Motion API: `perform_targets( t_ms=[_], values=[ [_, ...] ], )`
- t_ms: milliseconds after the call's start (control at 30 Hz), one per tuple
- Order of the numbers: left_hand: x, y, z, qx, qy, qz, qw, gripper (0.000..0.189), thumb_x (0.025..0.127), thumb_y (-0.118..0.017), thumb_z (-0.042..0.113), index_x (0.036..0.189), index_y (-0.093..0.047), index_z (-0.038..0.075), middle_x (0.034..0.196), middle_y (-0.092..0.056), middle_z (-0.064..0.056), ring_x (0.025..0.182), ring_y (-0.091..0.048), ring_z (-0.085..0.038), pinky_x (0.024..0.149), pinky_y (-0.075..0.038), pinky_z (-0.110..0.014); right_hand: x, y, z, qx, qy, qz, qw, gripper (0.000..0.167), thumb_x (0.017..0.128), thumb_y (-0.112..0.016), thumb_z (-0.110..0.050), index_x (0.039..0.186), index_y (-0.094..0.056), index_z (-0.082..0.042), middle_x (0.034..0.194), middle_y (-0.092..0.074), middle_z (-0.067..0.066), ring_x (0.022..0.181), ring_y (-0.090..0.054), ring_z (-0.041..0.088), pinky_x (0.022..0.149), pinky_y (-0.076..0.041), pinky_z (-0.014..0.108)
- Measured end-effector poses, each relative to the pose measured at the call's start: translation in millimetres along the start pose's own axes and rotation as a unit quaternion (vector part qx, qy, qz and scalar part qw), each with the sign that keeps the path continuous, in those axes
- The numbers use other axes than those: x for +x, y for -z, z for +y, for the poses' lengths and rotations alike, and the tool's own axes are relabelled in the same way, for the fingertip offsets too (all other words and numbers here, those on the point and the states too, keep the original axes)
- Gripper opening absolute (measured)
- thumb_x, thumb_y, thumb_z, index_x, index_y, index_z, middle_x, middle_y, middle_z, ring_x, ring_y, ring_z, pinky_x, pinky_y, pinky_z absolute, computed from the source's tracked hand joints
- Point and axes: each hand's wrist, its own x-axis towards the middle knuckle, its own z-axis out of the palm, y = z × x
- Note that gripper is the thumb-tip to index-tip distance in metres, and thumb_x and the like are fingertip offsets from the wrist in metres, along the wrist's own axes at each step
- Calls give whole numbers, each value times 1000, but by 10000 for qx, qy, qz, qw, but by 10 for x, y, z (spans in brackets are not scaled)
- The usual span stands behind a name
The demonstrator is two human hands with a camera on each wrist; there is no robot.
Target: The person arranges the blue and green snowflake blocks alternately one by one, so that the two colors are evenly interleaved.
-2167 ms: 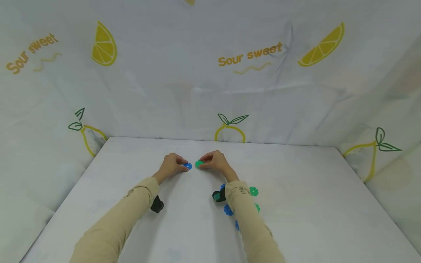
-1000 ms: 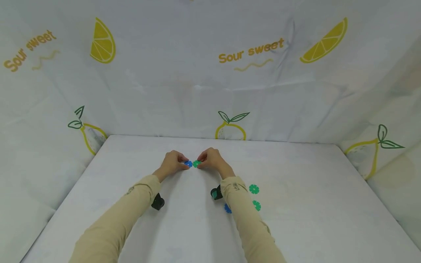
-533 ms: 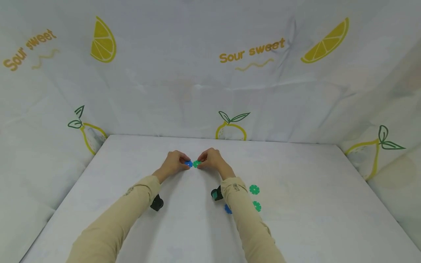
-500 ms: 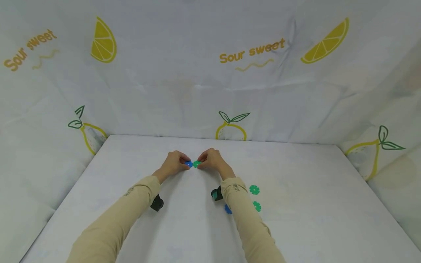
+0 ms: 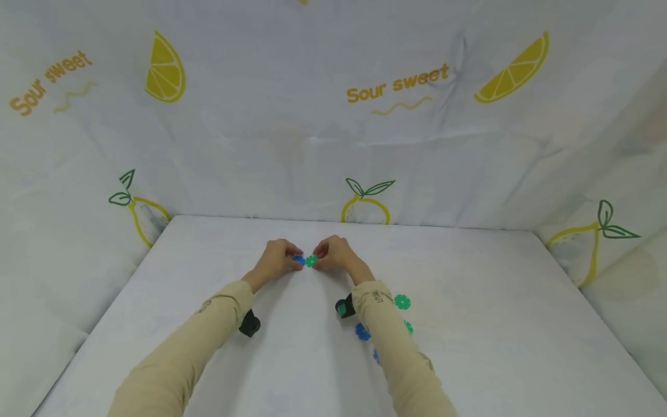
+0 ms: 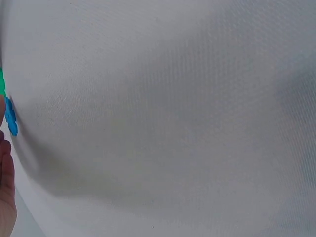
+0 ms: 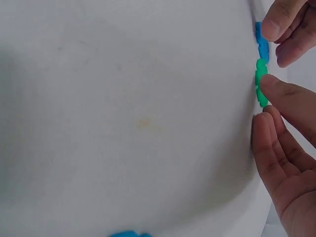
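Note:
My left hand (image 5: 275, 258) pinches a blue snowflake disc (image 5: 299, 261) between thumb and fingers, near the far side of the white table. From the other side my right hand (image 5: 337, 253) pinches a green snowflake disc (image 5: 311, 262). Both discs are flat with notched rims. In the right wrist view, the green disc (image 7: 260, 89) and blue disc (image 7: 263, 44) stand edge to edge, the thumb of each hand on its own disc. At the left border of the left wrist view, only slivers of the blue disc (image 6: 11, 117) and the green disc (image 6: 2, 83) show.
Beside my right forearm lie loose discs, a green one (image 5: 402, 302) and a blue one (image 5: 362, 331) among them; the sleeve partly covers others. A black wrist camera (image 5: 250, 324) sits under my left sleeve. A lemon-print cloth (image 5: 292, 156) hangs behind the white table (image 5: 495, 324).
The gap between the blue and green discs has closed, mainly as my right hand moved left; their rims now meet. Over the last half second both hands have stayed nearly still.

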Motion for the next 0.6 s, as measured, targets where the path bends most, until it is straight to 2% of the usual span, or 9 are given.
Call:
perform_targets(
  t_ms=[233, 467, 600],
  values=[
    [34, -39, 8, -114, 166, 67, 9998, 28, 76, -81, 12, 103, -74, 4, 111, -66, -15, 104, -57, -30, 92, -46, -44, -115, 211, 80, 130, 334, 302, 9989, 27, 80, -76, -3, 106, -69, 2, 98, -70, 12, 89, -66, 21, 76, -54, 27],
    [39, -129, 27, -295, 66, 24, 9995, 29, 76, -81, 12, 103, -74, 4, 113, -66, -15, 111, -56, -32, 97, -45, -44, -376, 413, 175, 944, 149, 733, 9927, 31, 86, -69, 0, 116, -65, 4, 109, -68, 15, 98, -64, 25, 85, -53, 32],
    [49, -165, 52, -352, 51, 25, 9994, 30, 75, -81, 11, 103, -73, 4, 113, -66, -15, 112, -56, -32, 98, -44, -44, -574, 533, 223, 1161, 122, 695, 9907, 32, 88, -66, 0, 119, -62, 5, 116, -65, 19, 102, -64, 28, 88, -53, 34]
  ],
)
